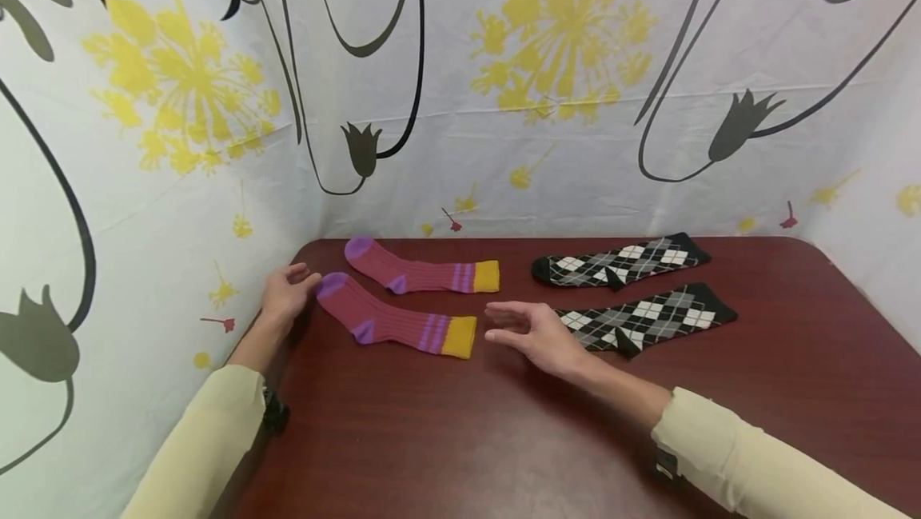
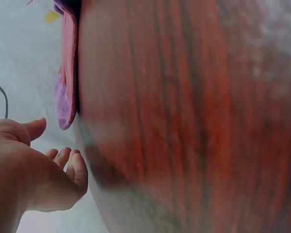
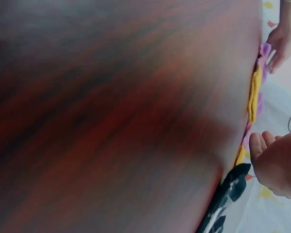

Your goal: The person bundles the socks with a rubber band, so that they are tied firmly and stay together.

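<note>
Two pink ribbed socks with purple toes and heels and yellow cuffs lie flat, one behind the other. My left hand [image 1: 286,295] is at the purple toe of the nearer pink sock [image 1: 396,323], its fingers loosely bent and holding nothing. Behind lies the farther pink sock [image 1: 428,275]. Between the yellow cuff and the nearer argyle sock [image 1: 658,319] hovers my right hand [image 1: 540,337], fingers extended and thumb apart. It hides that black, white and grey sock's toe in the head view. The farther argyle sock [image 1: 626,261] lies behind it.
The socks lie on a dark red-brown wooden table [image 1: 403,439] with rounded far corners. A white curtain [image 1: 446,87] printed with yellow and grey flowers hangs close along its back and left edges.
</note>
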Tool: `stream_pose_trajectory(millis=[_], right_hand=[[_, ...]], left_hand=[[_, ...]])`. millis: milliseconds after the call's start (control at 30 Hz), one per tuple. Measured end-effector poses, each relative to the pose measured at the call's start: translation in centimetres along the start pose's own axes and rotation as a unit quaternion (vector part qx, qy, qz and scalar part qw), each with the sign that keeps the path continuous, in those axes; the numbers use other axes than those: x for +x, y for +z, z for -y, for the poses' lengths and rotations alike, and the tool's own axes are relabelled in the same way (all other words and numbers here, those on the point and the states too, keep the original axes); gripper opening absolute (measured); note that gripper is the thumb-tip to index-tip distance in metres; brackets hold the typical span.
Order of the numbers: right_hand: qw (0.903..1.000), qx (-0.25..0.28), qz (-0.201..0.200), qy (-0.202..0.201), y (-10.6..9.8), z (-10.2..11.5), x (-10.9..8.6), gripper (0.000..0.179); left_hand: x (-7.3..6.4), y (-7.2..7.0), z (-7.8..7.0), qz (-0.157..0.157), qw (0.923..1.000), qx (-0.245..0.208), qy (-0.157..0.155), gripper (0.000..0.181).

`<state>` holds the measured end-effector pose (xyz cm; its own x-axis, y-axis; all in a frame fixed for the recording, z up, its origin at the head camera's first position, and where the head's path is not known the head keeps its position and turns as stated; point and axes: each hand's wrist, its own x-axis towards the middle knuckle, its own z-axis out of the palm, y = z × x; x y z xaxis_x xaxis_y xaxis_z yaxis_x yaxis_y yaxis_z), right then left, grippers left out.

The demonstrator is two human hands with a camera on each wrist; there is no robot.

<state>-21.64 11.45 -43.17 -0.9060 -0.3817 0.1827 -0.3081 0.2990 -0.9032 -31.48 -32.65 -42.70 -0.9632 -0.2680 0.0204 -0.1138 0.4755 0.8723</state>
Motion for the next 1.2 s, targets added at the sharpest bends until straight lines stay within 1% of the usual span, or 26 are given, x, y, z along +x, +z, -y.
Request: stream_pose_trajectory(millis=[100, 400, 600, 733, 800, 900, 1033, 1133, 1200], right_hand=[[0.9999, -0.009, -0.004, -0.003, 0.6, -0.2, 0.6, 0.047], [0.9991, -0.033, -0.010, 0.026, 1.8, 0.0, 1.7, 0.042], [0.9951, -0.083, -0.023, 0.049, 2.2, 0.3, 2.3, 0.038], [0.9915, -0.110, -0.016, 0.067, 2.0, 0.7, 3.0, 0.037], [0.9906, -0.117, -0.016, 0.069, 2.1, 0.5, 3.4, 0.035], [0.9892, -0.128, -0.031, 0.065, 2.5, -1.7, 4.4, 0.032], [0.9844, -0.154, -0.063, 0.057, 3.3, -5.8, 6.0, 0.029], [0.9810, -0.167, -0.082, 0.057, 3.6, -6.9, 6.7, 0.027], [0.9791, -0.172, -0.092, 0.057, 3.8, -6.6, 6.6, 0.024]], left_hand=[[0.0, 0.2, 0.0, -0.003, 0.9999, 0.010, -0.001, 0.055], [0.5, 1.1, -0.1, -0.012, 0.9994, 0.033, -0.004, 0.045], [0.7, 1.4, -0.3, -0.018, 0.9978, 0.063, -0.012, 0.040], [0.7, 1.5, -0.5, -0.022, 0.9968, 0.076, -0.010, 0.037], [0.7, 1.5, -0.6, -0.024, 0.9965, 0.079, -0.008, 0.036], [0.7, 1.5, -0.4, -0.032, 0.9957, 0.087, -0.006, 0.034], [0.8, 1.6, -0.4, -0.039, 0.9947, 0.095, -0.002, 0.032], [0.7, 1.7, -0.5, -0.040, 0.9947, 0.095, 0.003, 0.031], [0.7, 1.7, -0.5, -0.039, 0.9944, 0.098, 0.008, 0.030]])
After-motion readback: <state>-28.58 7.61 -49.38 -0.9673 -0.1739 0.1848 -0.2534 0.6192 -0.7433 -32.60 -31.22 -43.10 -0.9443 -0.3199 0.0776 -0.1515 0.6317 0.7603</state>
